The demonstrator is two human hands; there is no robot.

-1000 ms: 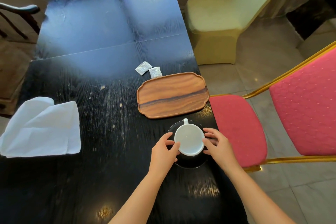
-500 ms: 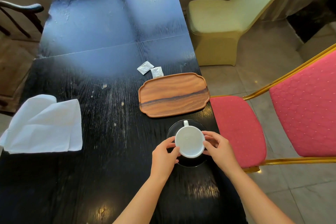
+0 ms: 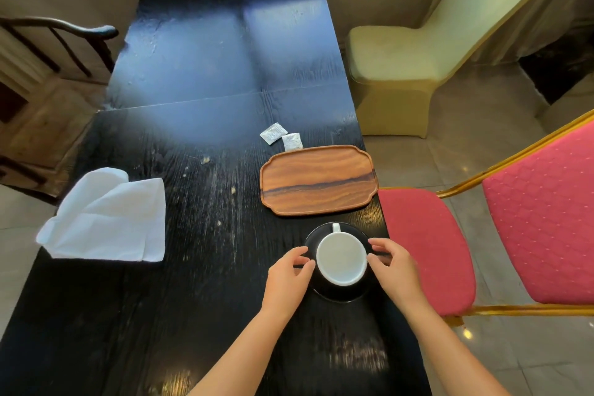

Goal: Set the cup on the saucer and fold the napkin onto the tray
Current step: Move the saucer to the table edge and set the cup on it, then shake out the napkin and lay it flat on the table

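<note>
**Cup on saucer, hands at its sides**

The white cup (image 3: pixel 341 258) sits on the black saucer (image 3: pixel 337 294) near the counter's (image 3: pixel 199 267) right edge. Left hand (image 3: pixel 287 278) and right hand (image 3: pixel 393 267) touch it, each grip loosely curled; whether they grasp it, I cannot tell. The tray (image 3: pixel 318 183) lies just beyond, two packets (image 3: pixel 283 137) behind it, the napkin (image 3: pixel 106 219) at the left edge.

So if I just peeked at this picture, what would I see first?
Probably the white cup sitting on a black saucer near the table's right edge, with the left hand and the right hand on either side of it. Just beyond sits a wooden tray with nothing on it, and a crumpled white napkin lies far left.
</note>
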